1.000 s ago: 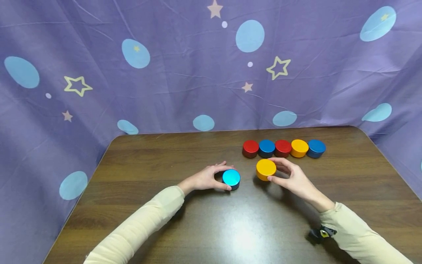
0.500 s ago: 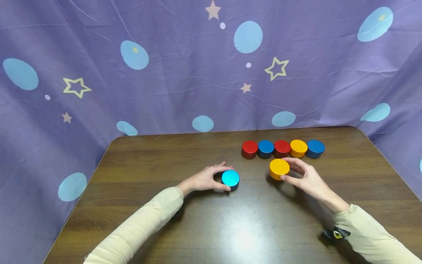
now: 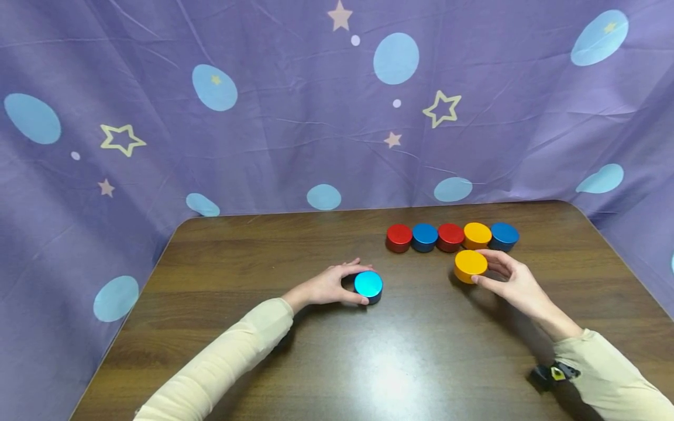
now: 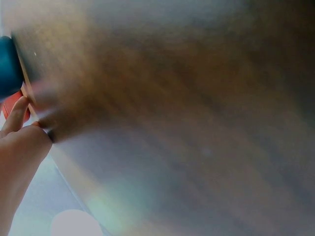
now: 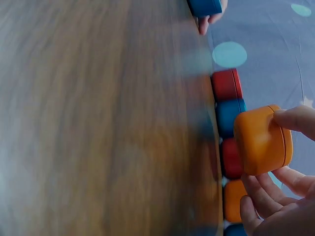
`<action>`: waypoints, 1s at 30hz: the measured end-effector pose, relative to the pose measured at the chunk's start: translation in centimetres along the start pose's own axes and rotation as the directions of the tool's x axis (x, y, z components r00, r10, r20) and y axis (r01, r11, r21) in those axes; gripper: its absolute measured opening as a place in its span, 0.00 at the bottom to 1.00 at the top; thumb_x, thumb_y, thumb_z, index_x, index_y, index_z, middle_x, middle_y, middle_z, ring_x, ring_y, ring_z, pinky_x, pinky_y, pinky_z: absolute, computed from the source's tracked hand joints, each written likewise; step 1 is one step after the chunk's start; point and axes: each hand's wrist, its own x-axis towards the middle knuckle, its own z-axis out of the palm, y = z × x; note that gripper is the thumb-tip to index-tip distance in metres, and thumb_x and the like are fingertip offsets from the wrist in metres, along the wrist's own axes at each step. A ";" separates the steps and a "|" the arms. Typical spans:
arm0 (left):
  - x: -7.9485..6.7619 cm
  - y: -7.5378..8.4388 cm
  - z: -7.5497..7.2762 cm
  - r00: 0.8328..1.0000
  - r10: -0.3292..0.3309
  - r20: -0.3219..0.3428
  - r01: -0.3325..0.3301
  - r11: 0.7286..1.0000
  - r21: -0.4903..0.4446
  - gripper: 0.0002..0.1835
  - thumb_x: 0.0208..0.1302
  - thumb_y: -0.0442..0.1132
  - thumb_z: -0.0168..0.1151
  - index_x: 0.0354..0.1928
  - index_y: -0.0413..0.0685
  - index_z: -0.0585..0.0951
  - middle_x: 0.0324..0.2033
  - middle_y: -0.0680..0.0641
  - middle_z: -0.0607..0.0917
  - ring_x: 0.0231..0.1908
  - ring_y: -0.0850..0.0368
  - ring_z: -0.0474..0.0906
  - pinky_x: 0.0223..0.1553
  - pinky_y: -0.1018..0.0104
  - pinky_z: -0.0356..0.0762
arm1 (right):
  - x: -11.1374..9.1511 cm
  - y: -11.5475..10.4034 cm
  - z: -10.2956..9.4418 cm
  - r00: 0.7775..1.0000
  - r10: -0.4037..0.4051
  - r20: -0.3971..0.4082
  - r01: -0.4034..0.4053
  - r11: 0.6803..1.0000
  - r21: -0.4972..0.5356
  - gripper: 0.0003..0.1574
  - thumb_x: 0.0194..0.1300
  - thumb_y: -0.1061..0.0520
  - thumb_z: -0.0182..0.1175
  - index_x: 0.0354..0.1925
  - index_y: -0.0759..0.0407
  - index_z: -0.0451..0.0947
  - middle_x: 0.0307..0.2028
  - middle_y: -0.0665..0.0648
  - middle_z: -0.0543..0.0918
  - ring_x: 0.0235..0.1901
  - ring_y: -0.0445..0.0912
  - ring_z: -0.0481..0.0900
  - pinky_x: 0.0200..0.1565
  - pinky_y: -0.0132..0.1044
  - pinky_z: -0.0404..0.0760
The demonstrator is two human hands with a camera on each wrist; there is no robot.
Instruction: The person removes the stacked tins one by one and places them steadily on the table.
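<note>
My left hand [image 3: 329, 285] holds a round blue tin [image 3: 368, 284] near the middle of the table, thumb on the near side and fingers behind it. At the left edge of the left wrist view, part of that hand [image 4: 24, 152] and a blue tin [image 4: 9, 69] appear. To the right, my right hand [image 3: 518, 286] grips a round yellow-orange tin [image 3: 470, 265] by its side, just in front of the row. The right wrist view shows this tin [image 5: 258, 140] between thumb and fingers, raised off the table, with a lid seam round it.
A row of tins stands side by side toward the back: red [image 3: 399, 238], blue [image 3: 424, 237], red [image 3: 450, 237], yellow-orange [image 3: 477, 235], blue [image 3: 504, 236]. The wooden table [image 3: 253, 251] meets a purple patterned curtain [image 3: 263, 146] behind.
My right hand has carried the yellow-orange tin rightward along the front of the row, from before the blue and red tins to before the yellow-orange one. The left hand stays put.
</note>
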 end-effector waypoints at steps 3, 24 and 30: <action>0.0 0.0 0.0 1.000 -0.005 -0.001 0.005 1.000 0.001 0.37 0.55 0.46 0.72 0.67 0.51 0.71 0.66 0.51 0.69 0.72 0.51 0.48 0.69 0.45 0.44 | -0.1 0.3 -0.7 1.000 0.020 -0.023 -0.020 1.000 0.001 0.35 0.64 0.55 0.65 0.64 0.67 0.65 0.57 0.64 0.74 0.46 0.27 0.73 0.46 0.20 0.73; 0.1 0.0 0.1 0.999 0.032 -0.008 -0.032 0.999 -0.011 0.35 0.55 0.44 0.73 0.65 0.50 0.73 0.66 0.48 0.70 0.71 0.48 0.49 0.69 0.47 0.44 | -0.9 3.5 -5.2 0.982 0.089 -0.167 -0.081 0.995 0.052 0.27 0.63 0.58 0.66 0.59 0.55 0.70 0.41 0.27 0.74 0.40 0.20 0.73 0.39 0.15 0.71; 0.2 -0.2 0.1 1.000 0.029 -0.011 -0.029 1.000 -0.007 0.35 0.55 0.45 0.73 0.65 0.50 0.73 0.65 0.48 0.71 0.71 0.48 0.50 0.69 0.47 0.44 | -1.0 4.3 -6.3 0.977 0.124 -0.171 -0.110 0.990 0.089 0.25 0.64 0.58 0.65 0.56 0.43 0.70 0.40 0.26 0.76 0.41 0.20 0.72 0.39 0.16 0.67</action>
